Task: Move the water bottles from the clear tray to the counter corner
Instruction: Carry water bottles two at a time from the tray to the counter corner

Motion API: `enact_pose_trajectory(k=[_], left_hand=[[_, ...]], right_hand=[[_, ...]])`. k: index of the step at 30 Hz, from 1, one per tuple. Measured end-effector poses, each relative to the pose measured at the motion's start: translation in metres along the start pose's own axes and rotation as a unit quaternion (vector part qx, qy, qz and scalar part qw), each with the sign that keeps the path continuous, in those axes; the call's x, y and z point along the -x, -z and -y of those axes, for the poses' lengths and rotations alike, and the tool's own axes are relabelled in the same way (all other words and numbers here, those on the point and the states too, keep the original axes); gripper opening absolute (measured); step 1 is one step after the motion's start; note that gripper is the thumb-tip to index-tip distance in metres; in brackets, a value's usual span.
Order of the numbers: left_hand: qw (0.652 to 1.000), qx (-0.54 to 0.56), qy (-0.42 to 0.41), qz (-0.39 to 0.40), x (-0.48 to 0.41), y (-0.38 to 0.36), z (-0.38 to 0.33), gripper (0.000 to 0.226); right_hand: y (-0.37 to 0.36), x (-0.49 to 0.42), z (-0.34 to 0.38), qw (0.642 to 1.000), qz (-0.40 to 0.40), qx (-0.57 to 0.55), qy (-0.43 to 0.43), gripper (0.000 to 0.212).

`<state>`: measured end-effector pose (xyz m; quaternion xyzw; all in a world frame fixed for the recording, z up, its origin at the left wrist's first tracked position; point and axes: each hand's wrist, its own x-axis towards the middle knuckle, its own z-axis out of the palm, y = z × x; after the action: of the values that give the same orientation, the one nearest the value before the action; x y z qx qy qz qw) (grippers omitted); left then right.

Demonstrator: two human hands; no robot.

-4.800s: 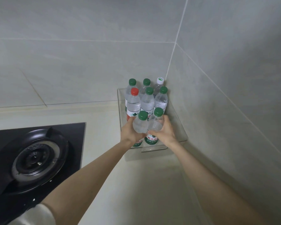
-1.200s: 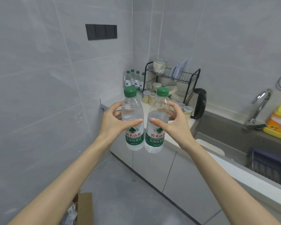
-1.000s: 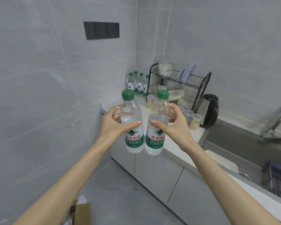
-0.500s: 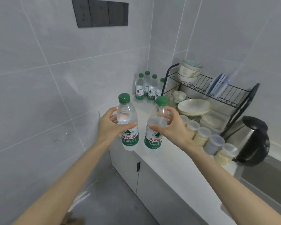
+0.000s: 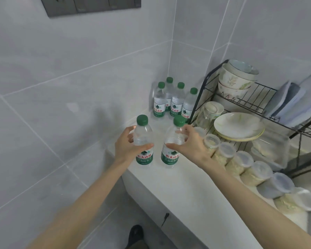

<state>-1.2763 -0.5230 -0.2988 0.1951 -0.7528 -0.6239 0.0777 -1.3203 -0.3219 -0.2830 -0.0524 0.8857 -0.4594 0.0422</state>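
Observation:
My left hand (image 5: 127, 145) grips a clear water bottle (image 5: 144, 155) with a green cap and green label, held upright. My right hand (image 5: 191, 144) grips a second, matching bottle (image 5: 171, 155) just to its right. Both hang over the near end of the white counter (image 5: 183, 186); I cannot tell whether their bases touch it. Several more green-capped bottles (image 5: 174, 103) stand together in the counter corner against the tiled walls, beyond the two I hold. The clear tray is out of sight.
A black wire dish rack (image 5: 241, 108) with bowls, plates and a glass jar stands right of the corner bottles. A row of lidded plastic containers (image 5: 250, 168) runs along the counter by my right arm. The tiled wall (image 5: 61, 96) is on my left.
I have stepped closer to the counter, carrying both bottles from the tray by the stove. The bottles are now lower and over the counter's near end; the corner bottles look nearer.

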Motion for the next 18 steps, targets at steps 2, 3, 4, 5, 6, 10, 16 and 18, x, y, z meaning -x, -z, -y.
enact_pose_trajectory(k=[2, 3, 4, 5, 6, 10, 16, 18], left_hand=[[1.000, 0.000, 0.003, 0.009, -0.026, 0.000, 0.009, 0.073], [1.000, 0.000, 0.004, 0.007, -0.037, -0.001, 0.013, 0.072], [1.000, 0.002, 0.008, 0.007, -0.051, -0.001, 0.018, 0.072], [1.000, 0.001, 0.012, 0.008, -0.060, -0.002, 0.020, 0.072], [1.000, 0.003, 0.014, 0.012, -0.070, -0.002, 0.023, 0.071], [0.999, 0.004, 0.018, 0.038, -0.100, -0.003, 0.031, 0.067], [0.996, 0.005, 0.013, 0.091, -0.124, -0.003, 0.036, 0.070], [0.993, -0.003, 0.016, 0.119, -0.129, -0.002, 0.036, 0.071]], right_hand=[[-0.014, -0.019, -0.001, 1.000, -0.009, -0.003, -0.017, 0.078], [-0.020, -0.026, -0.001, 1.000, -0.015, -0.002, -0.025, 0.078], [-0.026, -0.036, 0.000, 0.999, -0.021, 0.001, -0.033, 0.078], [-0.030, -0.041, 0.001, 0.999, -0.024, 0.005, -0.039, 0.078], [-0.035, -0.047, 0.002, 0.999, -0.026, 0.008, -0.044, 0.077], [-0.049, -0.066, 0.005, 0.998, -0.023, 0.011, -0.057, 0.075], [-0.063, -0.085, 0.003, 0.996, -0.027, 0.017, -0.078, 0.074], [-0.066, -0.090, 0.000, 0.996, -0.018, 0.025, -0.083, 0.073]])
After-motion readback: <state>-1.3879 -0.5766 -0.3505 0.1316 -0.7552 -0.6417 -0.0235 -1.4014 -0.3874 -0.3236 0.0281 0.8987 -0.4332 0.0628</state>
